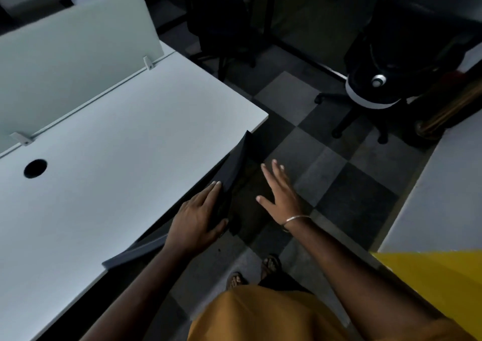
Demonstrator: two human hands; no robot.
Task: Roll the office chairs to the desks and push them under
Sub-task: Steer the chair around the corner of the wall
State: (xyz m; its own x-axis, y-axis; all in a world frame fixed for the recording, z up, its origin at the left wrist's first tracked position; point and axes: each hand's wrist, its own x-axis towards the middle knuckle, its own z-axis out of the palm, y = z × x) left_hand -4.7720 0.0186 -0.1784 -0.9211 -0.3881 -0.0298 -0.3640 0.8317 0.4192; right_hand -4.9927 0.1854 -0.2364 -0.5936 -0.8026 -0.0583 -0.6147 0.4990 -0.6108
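A black office chair (236, 163) stands against the front edge of the white desk (109, 158), its seat hidden beneath the top and only the backrest showing. My left hand (198, 215) rests on the top of that backrest with fingers straight and thumb over the rear side. My right hand (280, 192) hovers flat and spread in the air just right of the chair, touching nothing. A second black chair (383, 61) with a white band stands free at the upper right. A third dark chair (221, 19) sits at the back by another desk.
A frosted divider panel (73, 50) runs along the desk's far side, and a round cable hole (35, 168) is in the top. Another white surface (443, 189) lies at the right. Checkered grey carpet (339, 173) forms the aisle between. My sandalled feet (255, 270) stand below.
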